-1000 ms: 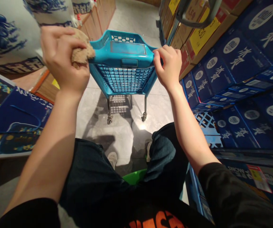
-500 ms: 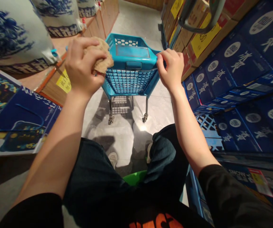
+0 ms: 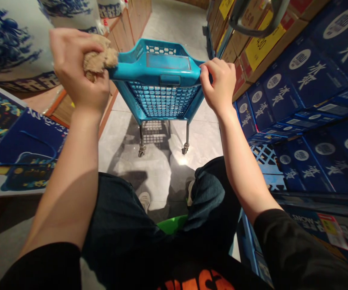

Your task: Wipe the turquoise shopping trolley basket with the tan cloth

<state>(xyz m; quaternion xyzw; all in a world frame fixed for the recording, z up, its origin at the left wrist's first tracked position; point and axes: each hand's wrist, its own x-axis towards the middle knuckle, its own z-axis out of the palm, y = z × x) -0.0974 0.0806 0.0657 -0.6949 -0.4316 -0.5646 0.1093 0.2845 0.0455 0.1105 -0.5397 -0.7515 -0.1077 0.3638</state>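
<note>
The left hand (image 3: 78, 66) has swung toward ten o'clock, clutching the tan cloth (image 3: 98, 60); the right hand (image 3: 219, 86) grips the blue cart (image 3: 161, 74) at two o'clock.

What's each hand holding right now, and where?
Left hand clutches a bunched brown cloth at the blue cart's left handle corner; right hand grips its right handle end.
</note>
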